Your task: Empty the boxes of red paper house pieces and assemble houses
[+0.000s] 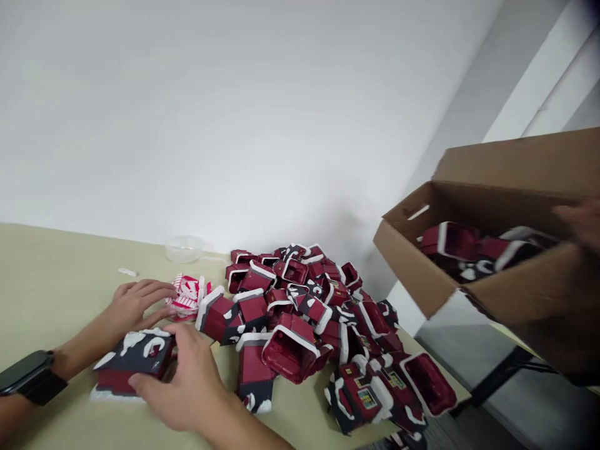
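The room has a smooth white wall [187,112]. A beige table [51,281] stands against it above a grey floor [473,400], supported by a black metal leg [501,375]. Near the far edge of the table sit a clear plastic bowl [183,249] and a small white scrap [127,272]. At centre lies a loose heap of hollow moulded boxes [300,312], dark red with white trim and dark printed panels; the walls appear thin and rigid.

The right hand [185,387] is closed over one end of a dark-topped red moulded box [134,359] near the front of the table. The left hand [135,306], with a black smartwatch [30,375] on its wrist, lies open with curved fingers just behind that box, beside a crumpled red-and-white piece [187,297].

At right, a tilted brown corrugated carton [515,169] is raised above the table corner and contains more red moulded boxes [450,240]. A third hand [579,225] at the frame edge is against its side.
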`<control>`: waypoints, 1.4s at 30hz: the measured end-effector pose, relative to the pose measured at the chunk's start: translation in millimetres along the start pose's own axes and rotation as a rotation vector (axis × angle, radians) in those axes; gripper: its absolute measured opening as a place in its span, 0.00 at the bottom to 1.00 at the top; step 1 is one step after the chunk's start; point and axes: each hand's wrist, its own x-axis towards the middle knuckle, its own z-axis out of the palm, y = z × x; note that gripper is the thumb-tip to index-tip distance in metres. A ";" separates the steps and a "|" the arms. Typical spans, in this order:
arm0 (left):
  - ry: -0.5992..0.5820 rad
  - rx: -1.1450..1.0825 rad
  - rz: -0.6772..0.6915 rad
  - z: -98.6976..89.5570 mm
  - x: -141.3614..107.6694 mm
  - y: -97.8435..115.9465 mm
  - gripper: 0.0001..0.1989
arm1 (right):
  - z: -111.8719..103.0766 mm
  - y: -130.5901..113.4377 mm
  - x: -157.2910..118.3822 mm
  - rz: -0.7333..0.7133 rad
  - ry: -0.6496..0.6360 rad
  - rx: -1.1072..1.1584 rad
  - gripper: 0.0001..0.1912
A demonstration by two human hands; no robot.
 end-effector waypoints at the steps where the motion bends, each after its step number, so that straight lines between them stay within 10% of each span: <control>1: -0.002 0.004 -0.006 0.6 0.1 -0.7 0.16 | -3.8 -3.4 -0.8 -0.004 0.008 -0.033 0.24; 24: -0.066 -0.065 -0.051 -22.6 -0.6 21.4 0.13 | -18.0 -24.0 -1.2 0.008 0.008 -0.066 0.19; 42: -0.023 -0.005 -0.005 -2.6 -4.1 4.5 0.16 | -12.9 -24.8 1.4 0.094 -0.153 0.044 0.23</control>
